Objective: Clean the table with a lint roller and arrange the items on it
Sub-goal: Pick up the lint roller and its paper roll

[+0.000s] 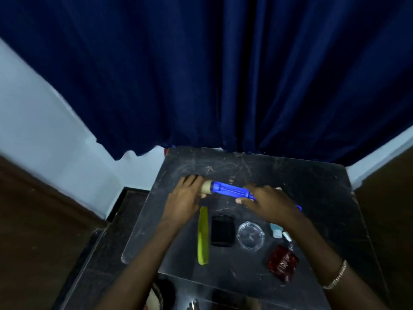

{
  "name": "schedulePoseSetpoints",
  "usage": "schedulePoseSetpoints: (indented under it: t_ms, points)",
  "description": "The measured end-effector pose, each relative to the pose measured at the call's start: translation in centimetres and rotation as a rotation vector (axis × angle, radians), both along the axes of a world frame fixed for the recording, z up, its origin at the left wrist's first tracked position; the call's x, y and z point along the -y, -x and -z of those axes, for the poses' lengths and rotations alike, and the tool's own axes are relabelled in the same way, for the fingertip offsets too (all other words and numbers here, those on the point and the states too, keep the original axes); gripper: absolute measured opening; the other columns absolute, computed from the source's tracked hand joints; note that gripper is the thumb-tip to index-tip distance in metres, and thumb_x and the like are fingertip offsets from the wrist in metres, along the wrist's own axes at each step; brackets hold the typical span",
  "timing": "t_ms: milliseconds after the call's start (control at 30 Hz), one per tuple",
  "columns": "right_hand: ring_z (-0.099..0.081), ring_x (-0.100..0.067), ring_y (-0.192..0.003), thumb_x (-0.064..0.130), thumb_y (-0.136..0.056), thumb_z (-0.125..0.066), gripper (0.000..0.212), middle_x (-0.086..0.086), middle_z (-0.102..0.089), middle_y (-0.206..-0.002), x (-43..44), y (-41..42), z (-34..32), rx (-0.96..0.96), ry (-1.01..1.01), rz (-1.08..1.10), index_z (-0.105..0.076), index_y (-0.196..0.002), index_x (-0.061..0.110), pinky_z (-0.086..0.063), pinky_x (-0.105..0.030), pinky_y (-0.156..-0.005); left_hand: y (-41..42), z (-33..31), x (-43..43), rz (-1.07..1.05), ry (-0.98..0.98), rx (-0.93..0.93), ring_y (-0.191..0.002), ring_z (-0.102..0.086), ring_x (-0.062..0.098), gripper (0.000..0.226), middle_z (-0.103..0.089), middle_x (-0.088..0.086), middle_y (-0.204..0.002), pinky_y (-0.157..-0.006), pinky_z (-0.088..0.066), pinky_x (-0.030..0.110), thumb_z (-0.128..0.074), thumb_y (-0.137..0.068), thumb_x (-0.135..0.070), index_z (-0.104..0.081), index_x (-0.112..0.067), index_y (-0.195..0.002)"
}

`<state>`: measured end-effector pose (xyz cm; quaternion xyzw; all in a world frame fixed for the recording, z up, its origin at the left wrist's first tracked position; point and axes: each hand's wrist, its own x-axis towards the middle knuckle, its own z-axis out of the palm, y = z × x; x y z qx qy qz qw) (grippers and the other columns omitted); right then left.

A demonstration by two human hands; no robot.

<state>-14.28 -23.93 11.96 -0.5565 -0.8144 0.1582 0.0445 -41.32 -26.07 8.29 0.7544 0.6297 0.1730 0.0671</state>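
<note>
A blue lint roller (230, 190) lies across the middle of the dark, scratched table (312, 189). My left hand (186, 194) grips its pale roll end at the left. My right hand (266, 201) wraps the blue handle at the right, and the handle's tip pokes out behind my wrist. In a row nearer to me lie a yellow-green comb (203, 236), a black brush (222, 230), a clear glass dish (250, 234), a small light-blue bottle (276, 230) and a red patterned bottle (282, 262). My right forearm partly hides the light-blue bottle.
A dark blue curtain (223, 74) hangs right behind the table's far edge. White wall shows at the left and right. A lower dark surface with a round object (161, 294) sits at the table's near left. Brown floor lies on both sides.
</note>
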Motion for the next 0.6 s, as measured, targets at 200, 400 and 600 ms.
schedulePoseSetpoints:
  t_ms: [200, 400, 600]
  points:
    - [-0.066, -0.005, -0.075, 0.072, -0.084, -0.052, 0.046, 0.007, -0.069, -0.077, -0.3, 3.4, 2.1, -0.278, 0.206, 0.053, -0.065, -0.100, 0.031, -0.052, -0.027, -0.070, 7.7, 0.6, 3.9, -0.169, 0.033, 0.158, -0.111, -0.058, 0.027, 0.046, -0.060, 0.000, -0.123, -0.086, -0.054, 0.041, -0.074, -0.088, -0.020, -0.056, -0.021, -0.130]
    - [-0.050, -0.010, -0.043, 0.046, -0.089, -0.068, 0.032, -0.008, -0.058, -0.060, 1.8, 11.8, 4.8, -0.624, 0.499, 0.064, -0.066, -0.097, 0.015, -0.042, -0.024, -0.045, 12.3, 1.9, 9.2, -0.345, 0.037, 0.379, -0.103, -0.065, 0.029, 0.045, -0.065, 0.005, -0.118, -0.083, -0.050, 0.033, -0.075, -0.087, -0.016, -0.060, -0.016, -0.129]
    - [-0.052, -0.012, -0.046, 0.032, -0.091, -0.071, 0.026, -0.004, -0.062, -0.064, 4.6, 19.9, 7.6, -0.769, 0.760, 0.052, -0.066, -0.103, 0.009, -0.043, -0.024, -0.044, 17.4, 3.5, 15.6, -0.579, 0.066, 0.629, -0.102, -0.066, 0.010, 0.045, -0.071, -0.007, -0.115, -0.083, -0.047, 0.019, -0.075, -0.086, -0.024, -0.059, -0.026, -0.128]
